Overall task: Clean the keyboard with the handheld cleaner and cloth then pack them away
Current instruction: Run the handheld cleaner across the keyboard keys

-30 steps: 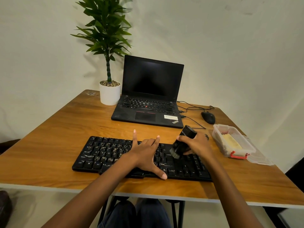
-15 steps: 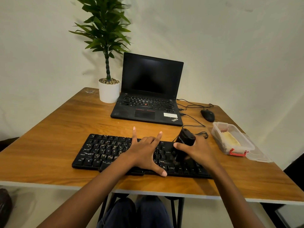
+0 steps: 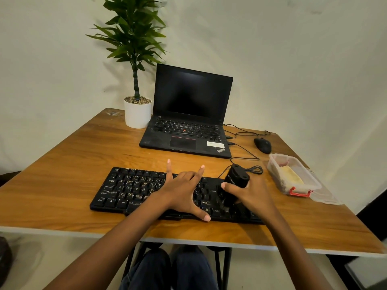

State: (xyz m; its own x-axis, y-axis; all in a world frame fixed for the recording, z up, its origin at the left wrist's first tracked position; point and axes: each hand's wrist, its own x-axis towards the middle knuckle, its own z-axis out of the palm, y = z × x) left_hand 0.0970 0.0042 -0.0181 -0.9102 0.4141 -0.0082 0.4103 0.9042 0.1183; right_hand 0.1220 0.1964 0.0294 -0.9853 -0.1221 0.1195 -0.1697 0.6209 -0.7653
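A black keyboard [image 3: 129, 190] lies along the front of the wooden table [image 3: 62, 164]. My left hand [image 3: 184, 189] presses flat on its middle, fingers spread and thumb near the front edge. My right hand [image 3: 251, 193] grips a black handheld cleaner [image 3: 235, 183], which stands nearly upright with its lower end on the keys at the keyboard's right part. A yellow cloth [image 3: 292, 177] lies inside a clear plastic box [image 3: 278, 164] with a red latch, to the right of the keyboard.
A black laptop [image 3: 188, 130] stands open behind the keyboard, with a potted plant [image 3: 137, 109] to its left. A black mouse [image 3: 262, 145] and loose cables [image 3: 243, 132] lie at the back right. The box's clear lid [image 3: 324, 197] rests beside it.
The cleaner has slid right along the keys and tipped from slanted to nearly upright in my right hand. My left hand has stayed pressed on the keyboard.
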